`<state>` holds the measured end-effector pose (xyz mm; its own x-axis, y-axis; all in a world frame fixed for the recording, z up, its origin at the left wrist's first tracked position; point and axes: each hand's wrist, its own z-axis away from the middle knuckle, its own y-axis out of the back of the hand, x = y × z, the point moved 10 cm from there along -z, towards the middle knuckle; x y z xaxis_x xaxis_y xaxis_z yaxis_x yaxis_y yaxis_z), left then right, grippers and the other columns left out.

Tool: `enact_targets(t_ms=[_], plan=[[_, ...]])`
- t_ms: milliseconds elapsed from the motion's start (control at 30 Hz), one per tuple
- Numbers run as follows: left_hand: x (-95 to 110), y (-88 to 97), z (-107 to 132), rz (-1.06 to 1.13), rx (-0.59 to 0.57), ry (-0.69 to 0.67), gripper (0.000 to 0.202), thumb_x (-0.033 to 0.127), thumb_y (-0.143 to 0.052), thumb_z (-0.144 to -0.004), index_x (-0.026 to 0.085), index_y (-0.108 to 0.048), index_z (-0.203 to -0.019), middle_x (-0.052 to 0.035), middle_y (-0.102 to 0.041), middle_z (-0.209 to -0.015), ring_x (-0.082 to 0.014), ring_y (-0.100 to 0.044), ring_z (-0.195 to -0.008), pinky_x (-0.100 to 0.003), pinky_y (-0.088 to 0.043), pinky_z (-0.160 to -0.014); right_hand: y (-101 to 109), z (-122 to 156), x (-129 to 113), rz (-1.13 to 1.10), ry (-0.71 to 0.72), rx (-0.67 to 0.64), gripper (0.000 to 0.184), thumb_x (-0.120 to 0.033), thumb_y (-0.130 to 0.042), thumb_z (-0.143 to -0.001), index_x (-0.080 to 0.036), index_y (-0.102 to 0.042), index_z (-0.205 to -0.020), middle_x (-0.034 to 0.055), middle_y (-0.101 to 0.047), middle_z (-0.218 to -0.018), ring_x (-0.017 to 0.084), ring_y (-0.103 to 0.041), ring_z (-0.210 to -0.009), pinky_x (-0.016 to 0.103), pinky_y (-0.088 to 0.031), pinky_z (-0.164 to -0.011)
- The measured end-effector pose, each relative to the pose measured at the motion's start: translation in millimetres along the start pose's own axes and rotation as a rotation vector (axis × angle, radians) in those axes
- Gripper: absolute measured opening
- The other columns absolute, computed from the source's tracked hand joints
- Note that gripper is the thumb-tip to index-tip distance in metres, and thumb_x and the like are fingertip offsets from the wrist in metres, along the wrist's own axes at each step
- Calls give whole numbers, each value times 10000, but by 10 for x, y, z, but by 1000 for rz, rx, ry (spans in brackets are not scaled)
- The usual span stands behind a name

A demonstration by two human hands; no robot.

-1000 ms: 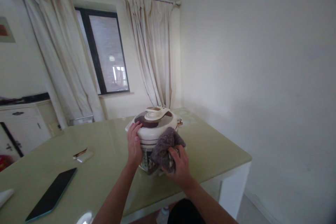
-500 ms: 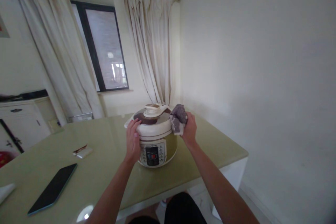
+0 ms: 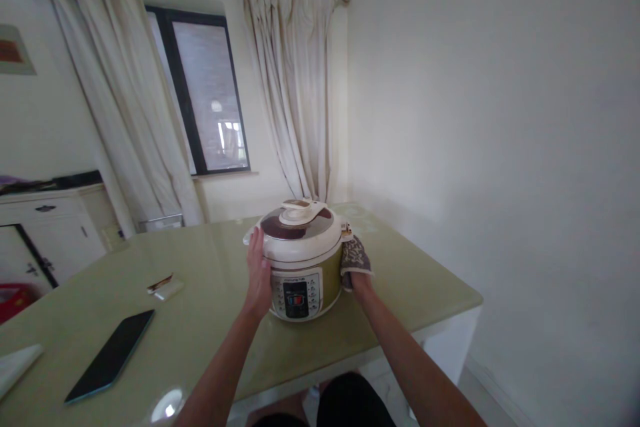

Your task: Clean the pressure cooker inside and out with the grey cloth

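An electric pressure cooker (image 3: 300,257) with a white lid, olive body and front control panel stands upright on the green tabletop. Its lid (image 3: 295,220) is on, with a white handle on top. My left hand (image 3: 259,277) lies along the cooker's left side, fingers stretched up to the lid's rim. On the other side, my right hand (image 3: 361,281) holds a grey patterned cloth (image 3: 355,255) against the olive wall, under the lid's side lug. The cloth covers most of those fingers.
To the left on the table (image 3: 210,320) lie a dark tablet (image 3: 111,355), a small white packet (image 3: 169,289) and a white object (image 3: 17,367) at the edge. A wall (image 3: 500,147) rises along the right. Curtains and a window are behind.
My right hand has moved the cloth down from the lid's right edge to the cooker's side below the lug. My left hand stays on the left side. The view has shifted slightly left.
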<state>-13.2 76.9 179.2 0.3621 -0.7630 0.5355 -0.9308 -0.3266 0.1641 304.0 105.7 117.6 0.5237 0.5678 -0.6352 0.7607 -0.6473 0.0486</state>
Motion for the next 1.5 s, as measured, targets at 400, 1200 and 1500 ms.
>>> enact_targets(t_ms=[400,1200,1500], plan=[[-103,290,-143,177,2,155,700,624,-205,-1096,247,-708,-1404,-94,-573,-1580,-275,-465,-1520,-509,-235,-1343,-334,778,-1873,268,449,-128,505,-443,-735,-888,-286,-620,-1354,157,-523,-1510,377,-524,-1347,583,-453,-1099],[-321,355,-143,159,-19,219,624,628,-339,-1086,247,-593,-1510,-136,-504,-1638,-282,-417,-1559,-567,-263,-1325,-243,1085,-1683,351,774,-331,418,-343,-660,-895,-355,-686,-1312,94,-641,-1446,327,-581,-1286,569,-493,-1098],[-528,-87,214,48,140,179,754,654,-249,-1083,265,-199,-1727,-90,-167,-1814,-222,-126,-1682,-467,-106,-1371,-69,945,-1409,321,816,-308,387,-282,-656,-902,-390,-710,-1270,65,-663,-1388,299,-596,-1295,551,-532,-1101]])
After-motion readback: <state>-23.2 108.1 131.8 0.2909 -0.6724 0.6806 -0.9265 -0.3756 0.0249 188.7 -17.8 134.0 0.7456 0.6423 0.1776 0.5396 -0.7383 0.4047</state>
